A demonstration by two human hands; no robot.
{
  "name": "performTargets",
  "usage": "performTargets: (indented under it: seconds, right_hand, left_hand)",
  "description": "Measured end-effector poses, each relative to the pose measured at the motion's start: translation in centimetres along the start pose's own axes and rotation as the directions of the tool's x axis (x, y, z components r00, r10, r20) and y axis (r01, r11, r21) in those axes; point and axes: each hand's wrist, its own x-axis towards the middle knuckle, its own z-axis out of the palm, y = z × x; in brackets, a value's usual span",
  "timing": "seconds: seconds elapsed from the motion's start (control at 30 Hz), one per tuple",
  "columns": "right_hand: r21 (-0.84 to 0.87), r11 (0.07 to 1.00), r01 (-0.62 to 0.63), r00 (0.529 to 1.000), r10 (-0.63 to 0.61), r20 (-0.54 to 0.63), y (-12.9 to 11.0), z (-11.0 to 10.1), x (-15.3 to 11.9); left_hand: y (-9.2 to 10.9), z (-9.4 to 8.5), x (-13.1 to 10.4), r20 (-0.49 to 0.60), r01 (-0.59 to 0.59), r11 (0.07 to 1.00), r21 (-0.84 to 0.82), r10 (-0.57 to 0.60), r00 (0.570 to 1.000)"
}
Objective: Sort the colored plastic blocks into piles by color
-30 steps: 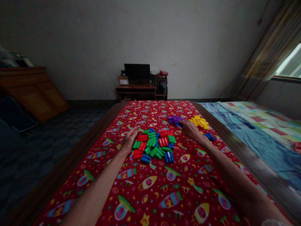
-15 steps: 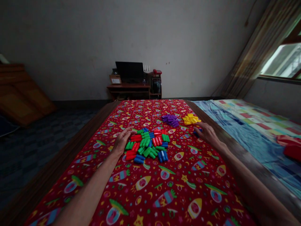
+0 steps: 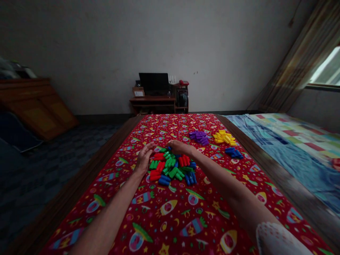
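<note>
A mixed pile of small glossy plastic pieces point(image 3: 170, 164), red, green and blue and shaped like short joined tubes, lies on the red patterned cloth point(image 3: 164, 226). My left hand point(image 3: 144, 158) rests at the pile's left edge, fingers apart and holding nothing. Reaching across from the right, my right hand point(image 3: 180, 147) is over the back of the pile. Its fingers are closed at a blue plastic piece point(image 3: 170, 148), mostly hidden beneath them. Farther right are separate groups of purple pieces point(image 3: 199, 137), yellow pieces point(image 3: 224, 137) and blue pieces point(image 3: 233, 153).
The cloth covers a long table with a dark wooden edge point(image 3: 235, 129). A bed point(image 3: 281, 148) adjoins the right side. Beyond the far end stands a desk point(image 3: 154, 101) with a monitor point(image 3: 154, 83). A wooden cabinet point(image 3: 42, 109) is on the left.
My right hand has left the blue group at the right and moved left to the back of the mixed pile. My left hand stays beside the pile. The view has turned slightly left.
</note>
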Motion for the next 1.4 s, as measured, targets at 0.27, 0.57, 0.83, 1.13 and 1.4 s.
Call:
performTargets:
  seconds: [0.27, 0.57, 0.83, 1.13, 1.4]
  right_hand:
    - [0.029, 0.986, -0.166, 0.886, 0.162, -0.434, 4.0, -1.8, -9.1]
    - [-0.104, 0.834, -0.541, 0.756, 0.428, -0.495, 12.2, -3.2, -25.0]
    - [-0.194, 0.879, -0.435, 0.849, 0.329, -0.413, 12.0, -1.6, -27.1]
    - [-0.164, 0.943, -0.291, 0.848, 0.175, -0.501, 8.9, -1.5, -25.4]
    - [0.021, 1.0, -0.013, 0.946, 0.02, -0.324, 2.0, -0.7, -14.0]
  left_hand:
    - [-0.1, 0.1, 0.2, -0.005, 0.035, 0.999, -0.01, -0.035, 0.999]
    - [-0.1, 0.3, 0.2, -0.002, 0.051, 0.998, 0.027, -0.051, 0.999]
    - [-0.2, 0.2, 0.2, 0.018, 0.072, 0.997, 0.023, -0.072, 0.997]
    - [-0.2, 0.2, 0.2, 0.024, 0.066, 0.998, 0.006, -0.066, 0.998]
    - [0.2, 0.3, -0.1, 0.02, 0.058, 0.997, 0.054, -0.059, 0.998]
